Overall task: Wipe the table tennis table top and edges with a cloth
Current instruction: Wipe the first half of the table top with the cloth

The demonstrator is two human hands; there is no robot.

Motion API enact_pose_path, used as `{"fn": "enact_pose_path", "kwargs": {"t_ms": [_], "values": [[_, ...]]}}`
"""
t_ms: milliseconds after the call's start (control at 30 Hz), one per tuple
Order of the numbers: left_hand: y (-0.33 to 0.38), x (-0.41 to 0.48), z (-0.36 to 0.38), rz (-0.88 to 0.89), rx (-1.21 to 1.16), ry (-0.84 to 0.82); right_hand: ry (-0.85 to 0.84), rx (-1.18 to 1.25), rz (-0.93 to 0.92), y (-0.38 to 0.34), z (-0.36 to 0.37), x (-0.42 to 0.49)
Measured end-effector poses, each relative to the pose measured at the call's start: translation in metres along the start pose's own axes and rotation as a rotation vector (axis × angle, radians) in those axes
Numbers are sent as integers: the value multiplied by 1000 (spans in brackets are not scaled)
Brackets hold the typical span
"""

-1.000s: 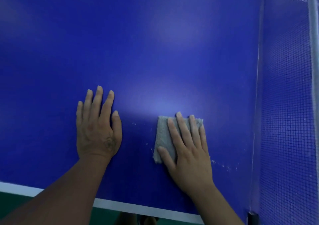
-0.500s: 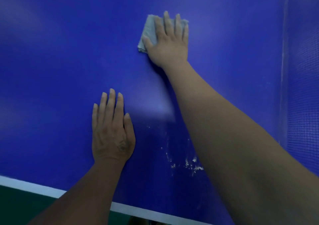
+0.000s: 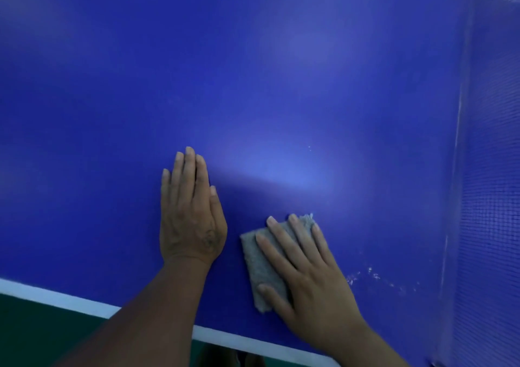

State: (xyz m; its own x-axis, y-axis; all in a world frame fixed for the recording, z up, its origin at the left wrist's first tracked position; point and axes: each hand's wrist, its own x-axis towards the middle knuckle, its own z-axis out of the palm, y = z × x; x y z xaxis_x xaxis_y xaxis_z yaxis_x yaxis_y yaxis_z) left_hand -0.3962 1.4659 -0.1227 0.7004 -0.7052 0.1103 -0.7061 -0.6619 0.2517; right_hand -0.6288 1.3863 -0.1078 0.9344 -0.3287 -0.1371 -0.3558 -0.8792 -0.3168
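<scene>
The blue table tennis table top [image 3: 253,71] fills the view, with its white edge line [image 3: 70,299] running along the near side. My right hand [image 3: 306,276] lies flat with straight fingers on a folded grey cloth [image 3: 259,265], pressing it to the table near the front edge. My left hand [image 3: 191,220] rests flat on the bare table just left of the cloth, fingers straight and together. Part of the cloth is hidden under my right palm.
The net [image 3: 489,198] stands along the right side, its white band near the table surface. Small white crumbs and smears [image 3: 374,275] lie on the table between my right hand and the net. Dark green floor [image 3: 33,333] shows below the near edge.
My right hand has pulled the cloth back from the far reach to near the front edge. My left hand has stayed flat on the table.
</scene>
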Motion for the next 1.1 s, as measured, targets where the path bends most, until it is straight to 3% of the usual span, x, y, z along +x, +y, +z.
{"fn": "enact_pose_path", "kwargs": {"t_ms": [167, 333, 500, 600, 733, 867, 967, 1100], "values": [[-1, 0, 1, -2, 6, -20, 89, -10, 84, 29, -17, 76], [-2, 0, 0, 1, 10, -31, 174, -65, 432, 104, -49, 134], [-2, -1, -2, -2, 11, -44, 259, -15, 766, 107, -44, 85], [-1, -1, -4, 7, 9, -40, 285, -38, 755, 45, -16, 40], [0, -2, -5, 7, 8, -29, 194, -60, 565, -40, 19, -10], [-1, -2, -3, 18, -4, -15, 144, -142, 414, -9, 6, -5], [-2, -3, 0, 22, 4, 7, 177, -192, 535, 62, -20, 11], [-3, -5, 2, 33, 19, 20, 225, -87, 932, 112, -36, -14]]}}
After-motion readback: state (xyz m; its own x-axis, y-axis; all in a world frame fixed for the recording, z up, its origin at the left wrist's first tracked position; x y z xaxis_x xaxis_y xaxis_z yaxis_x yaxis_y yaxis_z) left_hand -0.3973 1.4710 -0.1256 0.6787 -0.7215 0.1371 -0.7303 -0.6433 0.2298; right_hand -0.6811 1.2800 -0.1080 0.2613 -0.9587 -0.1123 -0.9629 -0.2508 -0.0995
